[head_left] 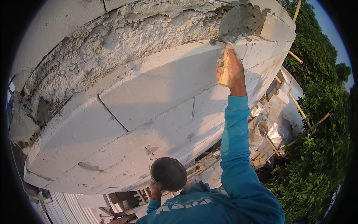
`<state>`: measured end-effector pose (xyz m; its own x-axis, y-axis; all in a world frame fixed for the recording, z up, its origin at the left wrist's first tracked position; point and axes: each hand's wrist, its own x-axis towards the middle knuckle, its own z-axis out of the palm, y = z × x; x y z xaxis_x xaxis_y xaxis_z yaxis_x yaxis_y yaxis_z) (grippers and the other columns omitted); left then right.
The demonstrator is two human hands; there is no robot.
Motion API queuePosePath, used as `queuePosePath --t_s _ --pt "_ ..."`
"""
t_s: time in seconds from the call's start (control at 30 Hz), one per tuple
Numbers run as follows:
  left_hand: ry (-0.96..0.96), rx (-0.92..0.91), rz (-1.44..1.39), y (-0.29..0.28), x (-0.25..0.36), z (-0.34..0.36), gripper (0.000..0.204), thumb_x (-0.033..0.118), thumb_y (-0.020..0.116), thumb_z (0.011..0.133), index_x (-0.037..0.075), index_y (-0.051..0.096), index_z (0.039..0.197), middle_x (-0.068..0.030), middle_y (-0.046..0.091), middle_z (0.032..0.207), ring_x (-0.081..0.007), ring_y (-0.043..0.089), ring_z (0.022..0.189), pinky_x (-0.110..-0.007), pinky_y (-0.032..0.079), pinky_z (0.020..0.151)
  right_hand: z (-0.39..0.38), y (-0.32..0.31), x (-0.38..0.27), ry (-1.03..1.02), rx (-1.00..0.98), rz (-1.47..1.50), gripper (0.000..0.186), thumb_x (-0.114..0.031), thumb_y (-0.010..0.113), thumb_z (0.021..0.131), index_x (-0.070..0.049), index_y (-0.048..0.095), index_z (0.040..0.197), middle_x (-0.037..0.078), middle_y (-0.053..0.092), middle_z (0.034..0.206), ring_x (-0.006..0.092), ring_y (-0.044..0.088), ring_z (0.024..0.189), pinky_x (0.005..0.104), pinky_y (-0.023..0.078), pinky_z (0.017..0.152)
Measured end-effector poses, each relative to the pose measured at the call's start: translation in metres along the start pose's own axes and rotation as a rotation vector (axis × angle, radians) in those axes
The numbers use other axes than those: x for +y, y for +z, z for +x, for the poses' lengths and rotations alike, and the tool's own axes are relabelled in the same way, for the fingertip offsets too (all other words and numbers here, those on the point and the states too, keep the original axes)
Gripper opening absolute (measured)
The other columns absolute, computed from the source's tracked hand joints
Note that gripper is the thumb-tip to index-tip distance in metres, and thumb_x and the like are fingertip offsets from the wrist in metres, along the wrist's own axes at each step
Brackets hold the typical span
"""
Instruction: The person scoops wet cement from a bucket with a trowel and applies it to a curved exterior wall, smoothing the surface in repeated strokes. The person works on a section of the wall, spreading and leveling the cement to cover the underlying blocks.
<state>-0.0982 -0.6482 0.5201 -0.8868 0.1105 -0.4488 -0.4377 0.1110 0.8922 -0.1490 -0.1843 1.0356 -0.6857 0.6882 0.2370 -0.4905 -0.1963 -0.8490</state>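
Note:
Up at the block wall, my right hand is closed round the pale wooden handle of a trowel. Its blade, mostly hidden beyond my fingers, is at the ledge beside a patch of wet grey mortar. Small lumps of mortar lie on the ledge there. Low down in front of my body, my left hand grips the side of a dark round bucket. The bucket's inside is in shadow, so its contents are hard to make out.
A rough, dried mortar band runs along a recess in the wall. One white block sits on the ledge at the right. Far below are wooden poles, another bucket and corrugated sheeting. Leafy trees rise on the right.

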Motion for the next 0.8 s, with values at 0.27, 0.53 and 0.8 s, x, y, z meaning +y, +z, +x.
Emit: queuePosePath --t_s 0.27,0.53,0.8 --pt "-0.230 0.062 -0.094 0.011 0.018 -0.004 0.035 -0.006 0.055 0.075 -0.003 0.064 0.109 -0.0069 0.067 0.089 -0.0174 0.062 0.073 -0.030 0.049 0.064 -0.011 -0.059 -0.021 0.205 -0.021 -0.467 0.046 -0.053 0.056 0.092 -0.008 0.046 0.095 0.002 0.046 0.062 0.0114 0.046 0.040 0.0283 0.039 0.034" --pt "-0.242 0.070 -0.005 0.012 0.012 0.009 0.036 -0.004 0.057 0.071 -0.001 0.066 0.106 -0.0061 0.066 0.084 -0.0160 0.059 0.067 -0.031 0.047 0.060 -0.114 -0.118 -0.072 0.405 -0.121 -0.858 0.046 -0.052 0.054 0.094 -0.006 0.048 0.100 0.001 0.047 0.062 0.0088 0.042 0.038 0.0238 0.036 0.032" --pt "-0.191 0.048 -0.083 0.028 0.018 0.008 0.036 -0.003 0.059 0.071 -0.002 0.066 0.106 -0.0034 0.063 0.077 -0.0128 0.055 0.061 -0.029 0.045 0.055 -0.192 -0.129 -0.055 0.216 -0.068 -0.984 0.050 -0.039 0.060 0.094 0.000 0.048 0.123 0.000 0.050 0.067 0.0067 0.045 0.046 0.0236 0.039 0.042"
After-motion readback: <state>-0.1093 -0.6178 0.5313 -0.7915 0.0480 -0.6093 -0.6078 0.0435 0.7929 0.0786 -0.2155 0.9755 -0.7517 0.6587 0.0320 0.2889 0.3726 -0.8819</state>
